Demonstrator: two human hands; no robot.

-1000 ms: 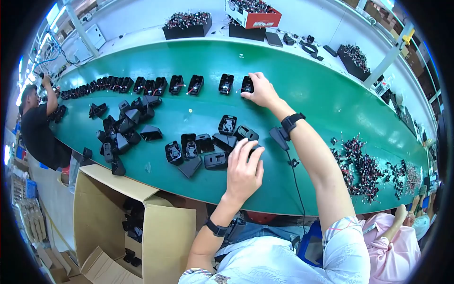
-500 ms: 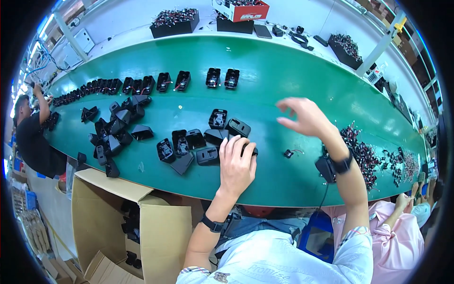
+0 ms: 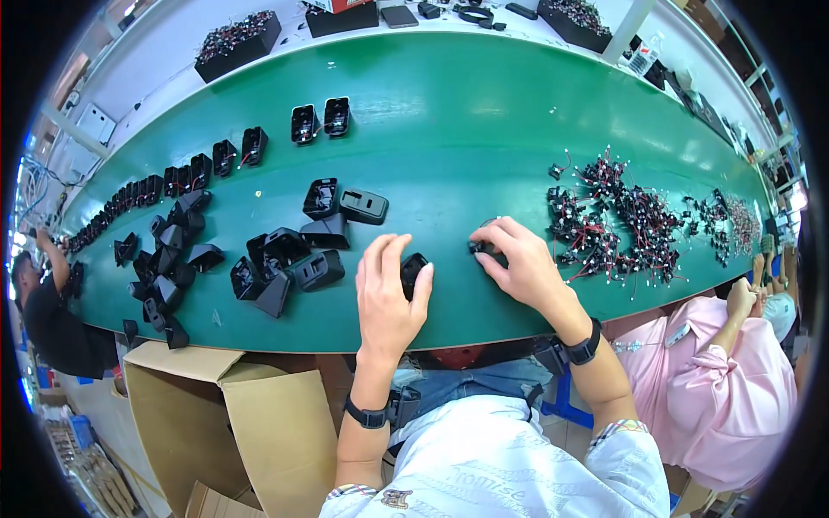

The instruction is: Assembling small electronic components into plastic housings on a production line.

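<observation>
My left hand is closed round a black plastic housing, which stands on the green table between thumb and fingers. To its right, my right hand pinches a small dark wired part just over the table top; the fingers partly cover it. Left of my left hand lie several loose black housings, among them one on its side and an upright one with its open side showing. Right of my right hand spreads a heap of small black parts with red wires.
Black housings stand in a long row along the left, ending at one near the top. A pile of housings lies nearer. An open cardboard box stands below the front edge. Co-workers sit at the left and right.
My right hand has come down from above the table and now pinches a small wired part. My left hand still holds a housing, now apart from the loose group. The view has shifted right.
</observation>
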